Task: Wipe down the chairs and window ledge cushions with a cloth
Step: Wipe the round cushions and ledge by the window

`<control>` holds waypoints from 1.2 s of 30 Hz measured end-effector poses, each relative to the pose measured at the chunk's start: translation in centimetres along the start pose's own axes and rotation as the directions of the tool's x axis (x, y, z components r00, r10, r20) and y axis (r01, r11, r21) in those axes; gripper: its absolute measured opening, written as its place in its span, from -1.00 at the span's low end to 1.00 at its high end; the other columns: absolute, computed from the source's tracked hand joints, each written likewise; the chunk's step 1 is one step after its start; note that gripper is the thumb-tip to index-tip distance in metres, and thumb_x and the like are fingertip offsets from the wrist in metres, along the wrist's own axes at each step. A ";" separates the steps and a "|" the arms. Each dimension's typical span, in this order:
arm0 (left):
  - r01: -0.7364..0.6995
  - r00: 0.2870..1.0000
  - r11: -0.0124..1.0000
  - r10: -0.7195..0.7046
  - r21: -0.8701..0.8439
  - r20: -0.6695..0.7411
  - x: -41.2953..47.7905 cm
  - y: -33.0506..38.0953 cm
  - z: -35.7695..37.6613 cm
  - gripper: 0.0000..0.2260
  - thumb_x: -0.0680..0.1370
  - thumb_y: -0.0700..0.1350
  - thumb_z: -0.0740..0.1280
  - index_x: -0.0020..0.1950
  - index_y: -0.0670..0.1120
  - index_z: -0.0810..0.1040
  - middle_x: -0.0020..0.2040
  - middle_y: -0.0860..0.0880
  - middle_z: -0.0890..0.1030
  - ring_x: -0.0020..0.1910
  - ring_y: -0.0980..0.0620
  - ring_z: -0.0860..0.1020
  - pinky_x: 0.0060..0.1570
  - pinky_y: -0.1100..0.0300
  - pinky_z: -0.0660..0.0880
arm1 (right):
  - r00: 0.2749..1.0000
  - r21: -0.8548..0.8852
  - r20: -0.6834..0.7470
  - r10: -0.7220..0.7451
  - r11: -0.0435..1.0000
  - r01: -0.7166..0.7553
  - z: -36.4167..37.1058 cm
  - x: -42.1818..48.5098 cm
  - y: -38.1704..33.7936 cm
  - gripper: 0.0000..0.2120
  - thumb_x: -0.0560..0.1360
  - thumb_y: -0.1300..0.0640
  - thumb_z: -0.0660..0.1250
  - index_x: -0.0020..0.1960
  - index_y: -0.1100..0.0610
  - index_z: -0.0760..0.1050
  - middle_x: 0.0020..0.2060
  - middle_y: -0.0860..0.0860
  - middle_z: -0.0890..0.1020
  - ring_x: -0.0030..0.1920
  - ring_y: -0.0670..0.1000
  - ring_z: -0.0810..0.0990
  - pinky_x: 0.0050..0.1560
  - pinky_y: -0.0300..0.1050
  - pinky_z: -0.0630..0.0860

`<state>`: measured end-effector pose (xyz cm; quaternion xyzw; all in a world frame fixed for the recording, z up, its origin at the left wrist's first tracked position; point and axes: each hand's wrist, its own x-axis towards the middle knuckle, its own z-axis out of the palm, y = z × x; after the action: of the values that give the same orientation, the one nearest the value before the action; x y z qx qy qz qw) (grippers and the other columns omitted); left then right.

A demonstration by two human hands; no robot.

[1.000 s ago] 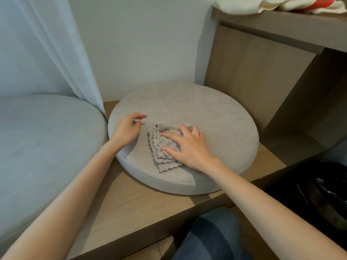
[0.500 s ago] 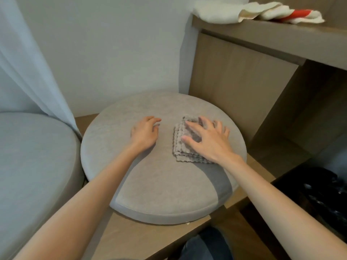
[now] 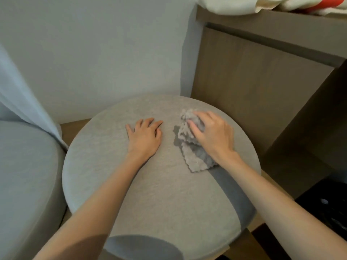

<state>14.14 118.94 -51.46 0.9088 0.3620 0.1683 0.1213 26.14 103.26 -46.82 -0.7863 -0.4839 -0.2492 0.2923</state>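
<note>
A round grey cushion (image 3: pixel 159 194) lies on the wooden window ledge (image 3: pixel 75 126) and fills the middle of the view. My left hand (image 3: pixel 144 136) rests flat on its top, fingers spread and pointing away from me. To its right, a grey scalloped-edge cloth (image 3: pixel 197 160) sits on the cushion's far right part. My right hand (image 3: pixel 214 134) is on the cloth, its fingers curled into the bunched far end, which is lifted a little off the cushion. The near corner of the cloth lies flat.
A second, bluish-grey cushion (image 3: pixel 24 175) adjoins on the left, with a white curtain (image 3: pixel 22 102) hanging over its far edge. A wooden cabinet side (image 3: pixel 253 87) stands close on the right, with folded white and red fabric (image 3: pixel 244 4) on top. A dark object (image 3: pixel 328 212) sits low right.
My right hand slid the cloth from the cushion's near left across to its far right, and the cloth is now bunched under the fingers. My left hand moved from the rim onto the top.
</note>
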 end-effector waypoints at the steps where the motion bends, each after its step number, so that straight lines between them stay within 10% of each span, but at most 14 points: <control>1: 0.005 0.999 1.000 -0.005 -0.007 -0.037 0.0 0.0 0.2 -0.64 0.62 0.03 0.07 0.40 0.12 0.40 0.43 0.04 0.36 0.44 -0.04 0.23 0.40 -0.28 -0.01 | 0.999 0.006 -0.042 0.019 1.000 -0.019 0.6 1.7 0.4 -0.72 0.55 -0.05 0.31 0.13 0.09 0.59 -0.10 0.05 0.63 -0.12 0.08 0.58 -0.31 -0.07 0.47; 6: 0.019 0.990 0.999 -0.023 -0.034 -0.137 0.5 -0.2 0.7 -0.67 0.60 0.00 0.13 0.32 0.09 0.50 0.34 0.06 0.47 0.37 -0.01 0.32 0.40 -0.23 0.07 | 0.989 -0.015 0.119 0.089 0.996 -0.087 5.5 8.8 2.1 -0.60 0.54 -0.24 0.19 0.32 -0.14 0.44 0.19 -0.03 0.54 0.15 0.12 0.42 0.04 0.03 0.34; 10: 0.031 0.984 0.999 -0.033 -0.013 -0.175 0.9 -0.3 0.9 -0.69 0.58 -0.02 0.17 0.27 0.08 0.56 0.28 0.06 0.52 0.30 -0.03 0.39 0.34 -0.14 0.19 | 0.725 -0.178 0.645 0.240 0.970 -0.164 10.5 9.0 3.6 -0.36 0.41 -0.49 0.07 0.45 -0.36 0.12 0.54 -0.06 0.08 0.49 0.30 -0.03 0.37 0.38 -0.01; 19: 0.031 0.982 0.998 -0.040 -0.055 -0.183 1.0 -0.5 0.7 -0.70 0.58 -0.04 0.16 0.25 0.08 0.57 0.26 0.09 0.53 0.29 0.00 0.39 0.38 -0.12 0.18 | 0.915 -0.151 0.393 0.090 0.988 -0.032 10.2 7.7 4.7 -0.58 0.55 -0.15 0.19 0.35 -0.04 0.46 0.21 0.10 0.52 0.15 0.20 0.50 0.03 0.01 0.46; 29: 0.027 0.991 0.999 -0.032 -0.039 -0.133 0.6 0.0 0.4 -0.67 0.59 -0.05 0.14 0.32 0.03 0.52 0.33 0.02 0.49 0.35 -0.04 0.35 0.39 -0.15 0.15 | 0.945 -0.093 0.293 0.146 0.988 -0.124 3.0 3.3 4.5 -0.75 0.46 -0.16 0.29 -0.27 -0.02 0.53 -0.25 -0.01 0.54 -0.21 0.07 0.54 -0.29 -0.12 0.33; 36: 0.022 0.989 0.999 -0.028 -0.042 -0.146 1.0 -0.5 0.8 -0.66 0.59 -0.04 0.12 0.33 0.06 0.50 0.36 0.02 0.46 0.37 -0.01 0.33 0.41 -0.10 0.15 | 0.979 -0.060 0.196 0.059 0.997 -0.048 8.6 11.5 0.8 -0.62 0.54 -0.13 0.22 0.33 -0.11 0.46 0.25 0.02 0.49 0.20 0.15 0.37 0.06 0.07 0.44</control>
<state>14.79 119.94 -52.15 0.8868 0.3778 0.2404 0.1148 32.48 116.08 -45.26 -0.8277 -0.4821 -0.1752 0.2276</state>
